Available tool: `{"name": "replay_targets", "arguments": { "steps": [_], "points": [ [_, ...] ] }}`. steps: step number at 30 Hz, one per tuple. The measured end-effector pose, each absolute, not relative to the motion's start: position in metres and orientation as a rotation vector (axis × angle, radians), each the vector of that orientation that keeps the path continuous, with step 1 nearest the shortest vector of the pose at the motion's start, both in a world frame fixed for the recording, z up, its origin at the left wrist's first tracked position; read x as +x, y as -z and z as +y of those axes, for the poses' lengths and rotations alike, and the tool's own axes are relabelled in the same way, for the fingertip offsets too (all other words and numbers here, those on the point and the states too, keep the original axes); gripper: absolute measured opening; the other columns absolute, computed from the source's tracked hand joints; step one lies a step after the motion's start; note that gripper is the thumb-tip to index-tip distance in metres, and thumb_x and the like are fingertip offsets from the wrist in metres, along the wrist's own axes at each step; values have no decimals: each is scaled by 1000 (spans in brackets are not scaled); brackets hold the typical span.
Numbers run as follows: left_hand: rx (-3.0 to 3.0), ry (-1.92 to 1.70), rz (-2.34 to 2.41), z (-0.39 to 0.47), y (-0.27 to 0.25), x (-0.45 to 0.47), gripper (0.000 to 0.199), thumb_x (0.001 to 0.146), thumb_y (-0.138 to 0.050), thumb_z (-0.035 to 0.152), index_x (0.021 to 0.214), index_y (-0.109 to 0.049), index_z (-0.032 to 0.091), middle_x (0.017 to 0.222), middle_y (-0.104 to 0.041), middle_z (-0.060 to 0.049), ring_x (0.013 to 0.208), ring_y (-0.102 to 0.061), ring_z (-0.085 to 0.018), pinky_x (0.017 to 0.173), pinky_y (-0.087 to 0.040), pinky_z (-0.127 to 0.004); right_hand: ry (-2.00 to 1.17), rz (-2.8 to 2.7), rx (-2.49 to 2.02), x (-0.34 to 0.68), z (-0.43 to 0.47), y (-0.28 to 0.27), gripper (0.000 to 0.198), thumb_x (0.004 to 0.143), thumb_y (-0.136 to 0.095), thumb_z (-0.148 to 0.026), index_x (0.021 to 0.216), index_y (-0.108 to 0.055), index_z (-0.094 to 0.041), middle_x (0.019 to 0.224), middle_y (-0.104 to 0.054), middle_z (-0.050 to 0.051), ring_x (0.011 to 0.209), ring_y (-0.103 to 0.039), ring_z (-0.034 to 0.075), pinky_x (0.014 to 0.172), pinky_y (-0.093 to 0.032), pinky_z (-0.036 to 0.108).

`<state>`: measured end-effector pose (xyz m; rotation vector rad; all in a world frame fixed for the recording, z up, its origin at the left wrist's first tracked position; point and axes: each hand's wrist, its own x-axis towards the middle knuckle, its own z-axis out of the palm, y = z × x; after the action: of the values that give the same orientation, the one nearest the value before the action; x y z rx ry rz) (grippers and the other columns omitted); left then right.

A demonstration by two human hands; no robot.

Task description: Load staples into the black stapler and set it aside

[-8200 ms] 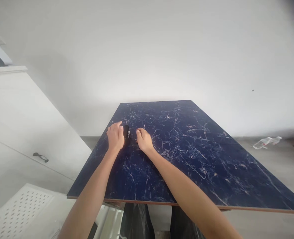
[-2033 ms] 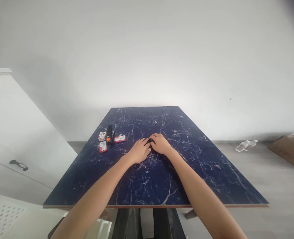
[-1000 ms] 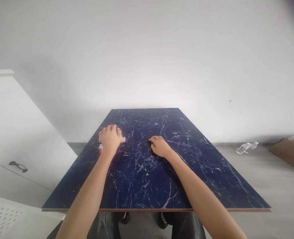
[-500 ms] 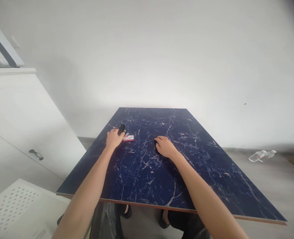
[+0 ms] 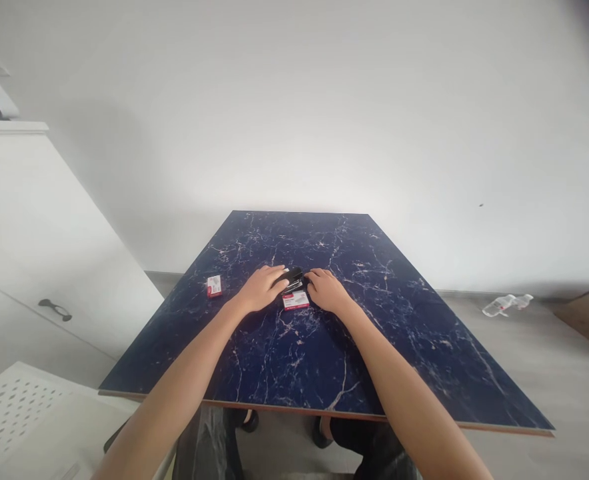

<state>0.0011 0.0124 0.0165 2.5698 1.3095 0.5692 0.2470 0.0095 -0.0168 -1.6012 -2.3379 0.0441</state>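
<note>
A black stapler [image 5: 291, 279] lies near the middle of the table, its near side catching the light. My left hand [image 5: 260, 289] is closed around its left end, with the thumb along the near side. Just below the stapler sits a red-and-white small box [image 5: 296, 301], partly tucked against it. My right hand [image 5: 327, 291] rests palm down to the right, fingers loosely bent and a little apart beside the stapler's right end; nothing shows in it. Farther left, apart from both hands, is a second red-and-white small box [image 5: 214, 286].
The table [image 5: 284, 373] has a dark blue marbled top against a pale wall. At left are a white cabinet [image 5: 49, 227] with a dark handle and a perforated white panel [image 5: 19, 407]. Clear plastic bottles [image 5: 507, 305] lie on the floor at right, near a brown box [image 5: 587, 320].
My left hand has moved right with the stapler, close to my right hand. One small box now lies between the hands; another shows at the left. The view has shifted slightly.
</note>
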Motion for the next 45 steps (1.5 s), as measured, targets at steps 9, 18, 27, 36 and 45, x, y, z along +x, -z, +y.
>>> {"name": "replay_targets", "arguments": {
  "steps": [9,18,27,36,45],
  "points": [
    [1873,-392,2674,33,-20,-73,52,97,-45,45,130,-64,9,136,-55,-30,129,-46,-49,92,-48,-62,-46,-2337,-1592,245,9,17,43,98,-41,-19,135,-64,-14,139,-60,16,129,-52,30,113,-37,40],
    [2251,-532,1812,23,-20,-15,41,102,-38,39,111,-73,20,115,-72,-12,109,-65,-29,96,-50,-39,-91,-2286,-1613,249,7,6,29,96,-49,-22,112,-72,-16,119,-67,14,111,-59,27,102,-42,37],
    [2290,-653,1250,11,-18,-13,53,96,-53,59,134,-64,24,136,-63,-11,116,-64,-29,96,-52,-39,-244,-2222,-1446,249,9,7,45,88,-62,-22,132,-63,-16,115,-69,11,107,-61,25,101,-41,37],
    [2293,-645,1164,17,-11,-14,58,90,-68,41,145,-55,30,150,-56,-8,132,-56,-32,113,-44,-48,-422,-2155,-1450,247,11,4,29,92,-62,-30,117,-73,-21,119,-74,8,113,-64,26,104,-41,38],
    [2351,-493,1226,20,-7,-14,58,98,-55,45,154,-43,33,153,-52,-9,140,-45,-34,110,-44,-51,-486,-2196,-1353,253,15,6,21,92,-65,-41,100,-73,-23,105,-76,4,102,-65,24,93,-44,36]
  ]
}}
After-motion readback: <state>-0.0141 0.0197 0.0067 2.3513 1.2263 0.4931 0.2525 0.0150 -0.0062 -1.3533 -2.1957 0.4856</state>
